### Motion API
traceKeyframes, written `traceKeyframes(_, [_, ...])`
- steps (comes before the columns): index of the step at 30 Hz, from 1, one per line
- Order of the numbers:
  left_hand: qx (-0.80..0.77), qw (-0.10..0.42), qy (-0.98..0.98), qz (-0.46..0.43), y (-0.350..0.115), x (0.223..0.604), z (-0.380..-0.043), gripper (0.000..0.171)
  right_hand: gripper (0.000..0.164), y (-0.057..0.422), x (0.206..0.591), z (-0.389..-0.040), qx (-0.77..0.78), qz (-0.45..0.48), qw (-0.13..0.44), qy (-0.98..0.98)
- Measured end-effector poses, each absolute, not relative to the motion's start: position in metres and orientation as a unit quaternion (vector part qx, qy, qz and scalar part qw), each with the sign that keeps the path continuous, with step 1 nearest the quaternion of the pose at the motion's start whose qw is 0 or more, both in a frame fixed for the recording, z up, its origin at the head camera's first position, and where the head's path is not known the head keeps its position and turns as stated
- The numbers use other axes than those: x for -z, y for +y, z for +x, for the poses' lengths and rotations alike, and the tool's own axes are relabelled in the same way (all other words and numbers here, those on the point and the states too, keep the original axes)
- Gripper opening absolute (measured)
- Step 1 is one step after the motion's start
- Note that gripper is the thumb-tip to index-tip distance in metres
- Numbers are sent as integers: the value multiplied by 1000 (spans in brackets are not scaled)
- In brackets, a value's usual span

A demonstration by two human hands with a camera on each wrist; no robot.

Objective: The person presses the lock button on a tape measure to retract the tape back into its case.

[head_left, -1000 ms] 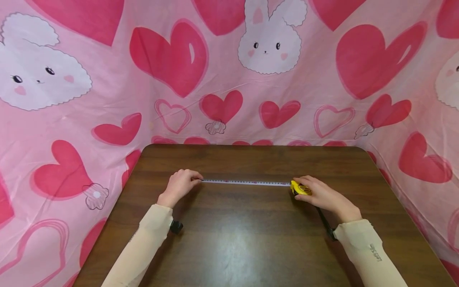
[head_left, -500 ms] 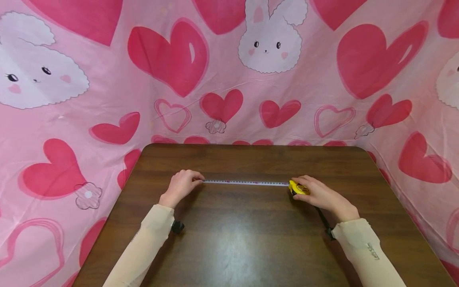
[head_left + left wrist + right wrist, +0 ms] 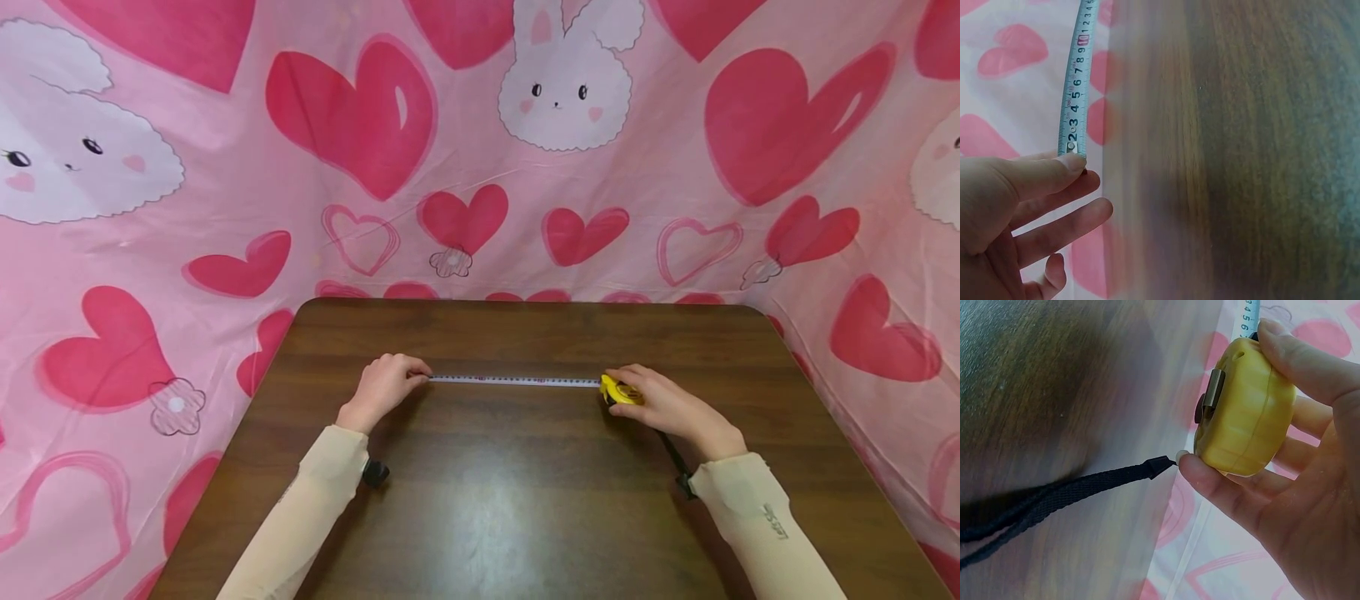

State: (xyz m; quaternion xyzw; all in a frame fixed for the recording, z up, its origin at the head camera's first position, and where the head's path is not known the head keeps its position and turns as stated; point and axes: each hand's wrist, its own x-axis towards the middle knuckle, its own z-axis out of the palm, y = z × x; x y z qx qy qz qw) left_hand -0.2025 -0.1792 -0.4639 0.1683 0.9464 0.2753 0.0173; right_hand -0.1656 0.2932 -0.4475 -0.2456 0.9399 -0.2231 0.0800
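A yellow tape measure [image 3: 619, 391] is gripped in my right hand [image 3: 671, 408], thumb and fingers around its case. Its white blade [image 3: 517, 382] stretches leftward, straight and nearly level, above the table. My left hand [image 3: 384, 387] pinches the blade's free end between thumb and forefinger. In the left wrist view the blade [image 3: 1077, 87] shows its low numbers just past the thumb, and the other fingers stay apart from it. The right wrist view shows the case [image 3: 1244, 409] edge-on, with a metal belt clip [image 3: 1213, 389] and a black wrist strap [image 3: 1085, 490] hanging from it.
The brown wooden table [image 3: 480, 467] lies beneath both hands. Pink cloth [image 3: 465, 167] printed with hearts and rabbits hangs behind it and along both sides. A small black device [image 3: 375, 473] sits at the left wrist.
The visible blade has become a little shorter. My left hand has shifted slightly right and my right hand slightly left, both keeping their hold.
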Motion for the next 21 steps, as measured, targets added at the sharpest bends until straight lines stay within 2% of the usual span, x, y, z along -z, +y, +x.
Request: traceKeyframes(21, [-276,15,945,176,-172,464,-196,16,64,286,446,-164,210,-259,75,940])
